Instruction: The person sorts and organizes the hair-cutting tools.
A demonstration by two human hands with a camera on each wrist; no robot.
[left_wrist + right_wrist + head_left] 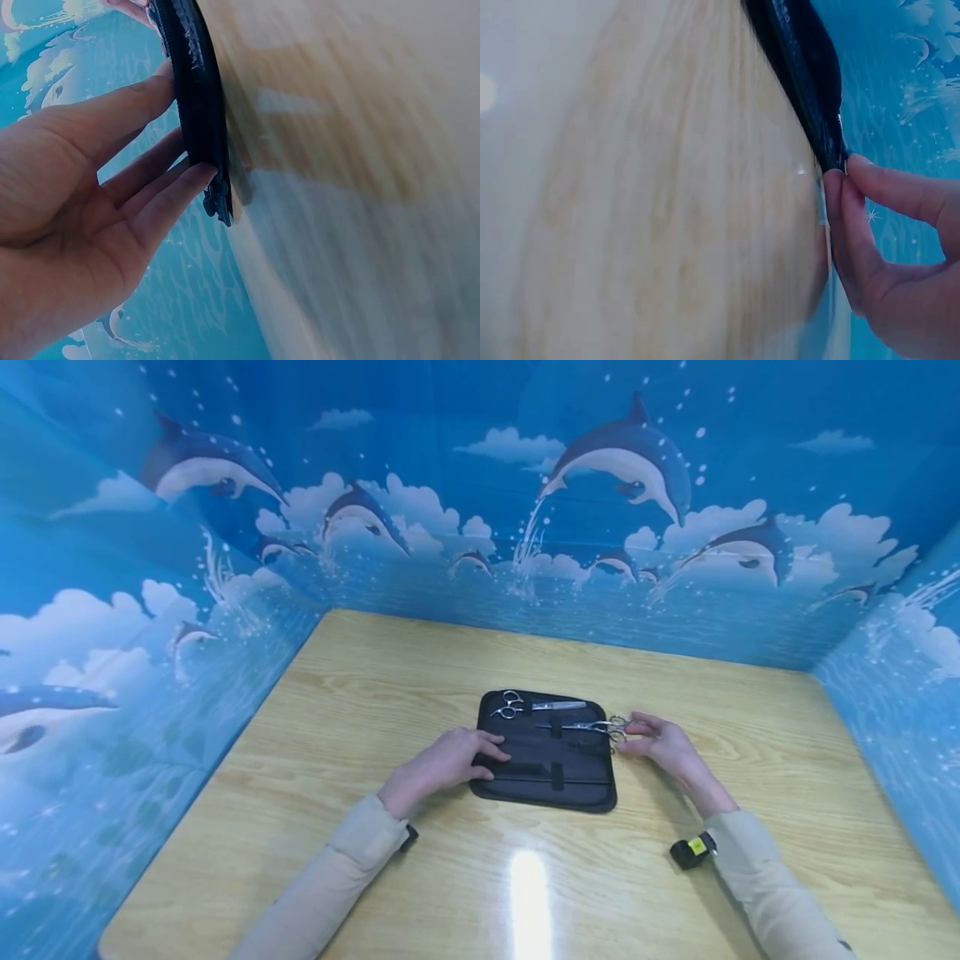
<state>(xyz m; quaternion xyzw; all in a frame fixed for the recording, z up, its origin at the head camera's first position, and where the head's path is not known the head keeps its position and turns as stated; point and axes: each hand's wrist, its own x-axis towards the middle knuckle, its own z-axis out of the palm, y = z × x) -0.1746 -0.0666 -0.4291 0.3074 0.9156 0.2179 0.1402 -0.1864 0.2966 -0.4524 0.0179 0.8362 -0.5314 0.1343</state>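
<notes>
A black flat case lies unfolded on the table. Across its upper part sits one pair of silver scissors, finger rings to the left. Lower down, a second pair of hairdressing scissors points left under a strap, its rings past the case's right edge. My right hand pinches those rings between thumb and fingers; the right wrist view hides most of the scissors behind the case. My left hand rests on the case's left edge with fairly straight fingers, touching the zipped rim.
The case lies on a wood-grain table, with a bright light reflection in front of it. Blue dolphin-print sheeting stands behind and at both sides. A black device with a yellow label is at the right wrist.
</notes>
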